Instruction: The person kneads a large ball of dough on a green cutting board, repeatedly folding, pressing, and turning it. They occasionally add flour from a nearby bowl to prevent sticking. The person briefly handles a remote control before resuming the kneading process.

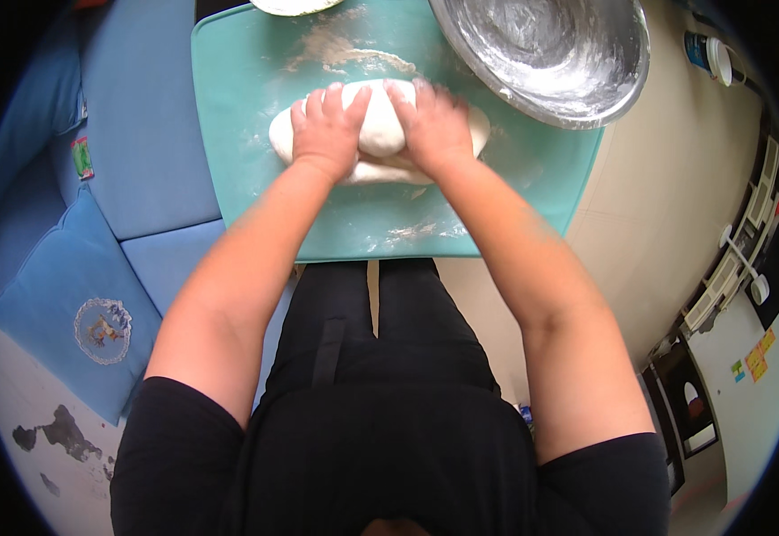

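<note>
Our left hand (328,129) and right hand (434,125) lie side by side, palms down, fingers curled over the top of the dough (380,134), pressing on it. The dough is a smooth, pale white loaf-shaped lump, bulging up between our hands and flattened thin beneath our wrists. It rests on a flour-dusted teal mat (514,188). Beyond our right hand sits a floury metal bowl (550,54).

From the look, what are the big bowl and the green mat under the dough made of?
Big bowl: probably steel, a shiny silver-grey surface dusted white.
Green mat: likely silicone or plastic, thin, matte teal, rounded corners; hard to be sure.
</note>
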The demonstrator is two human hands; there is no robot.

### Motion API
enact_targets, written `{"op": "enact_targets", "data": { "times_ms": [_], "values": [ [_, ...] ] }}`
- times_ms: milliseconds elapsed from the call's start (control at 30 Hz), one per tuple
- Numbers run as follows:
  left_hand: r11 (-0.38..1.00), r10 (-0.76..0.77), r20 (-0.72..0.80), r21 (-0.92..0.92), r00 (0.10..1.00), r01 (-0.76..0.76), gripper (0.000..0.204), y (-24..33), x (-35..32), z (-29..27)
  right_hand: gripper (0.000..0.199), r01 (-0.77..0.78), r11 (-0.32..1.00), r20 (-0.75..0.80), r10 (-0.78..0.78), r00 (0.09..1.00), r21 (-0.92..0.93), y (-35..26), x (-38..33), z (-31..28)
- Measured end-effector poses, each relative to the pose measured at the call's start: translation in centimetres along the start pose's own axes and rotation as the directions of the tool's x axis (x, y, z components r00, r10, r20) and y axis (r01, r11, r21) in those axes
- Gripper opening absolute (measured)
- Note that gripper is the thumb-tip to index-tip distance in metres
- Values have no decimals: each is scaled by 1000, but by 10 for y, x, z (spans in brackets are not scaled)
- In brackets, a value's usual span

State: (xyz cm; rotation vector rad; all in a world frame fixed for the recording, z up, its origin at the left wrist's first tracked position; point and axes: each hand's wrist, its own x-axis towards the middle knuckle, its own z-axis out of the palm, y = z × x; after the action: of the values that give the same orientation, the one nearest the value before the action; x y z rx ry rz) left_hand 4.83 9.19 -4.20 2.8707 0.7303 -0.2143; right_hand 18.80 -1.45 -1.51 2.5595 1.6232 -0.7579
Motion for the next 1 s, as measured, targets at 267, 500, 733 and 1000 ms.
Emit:
{"op": "enact_targets", "data": {
  "times_ms": [267, 500, 733, 1000],
  "values": [
    [991, -75, 169, -98, 983, 93, 72, -8, 50, -26, 76, -57, 997, 42, 55, 998, 44, 13, 36, -17],
    [983, -138, 174, -97, 975, 157, 72, -6, 43, -26, 76, -83, 996, -8, 83, 997, -21, 3, 33, -19],
    [987, 17, 202, -162, 979, 16, 78, -4, -6, -36, 82, 141, 990, -142, -141, 980, -7, 3, -10, -5],
    [927, -75, -41, -370, 996, 54, 83, 74, -177, -33, 61, 427, 893, -193, -398, 897, 140, 9, -155, 3]
  ]
}}
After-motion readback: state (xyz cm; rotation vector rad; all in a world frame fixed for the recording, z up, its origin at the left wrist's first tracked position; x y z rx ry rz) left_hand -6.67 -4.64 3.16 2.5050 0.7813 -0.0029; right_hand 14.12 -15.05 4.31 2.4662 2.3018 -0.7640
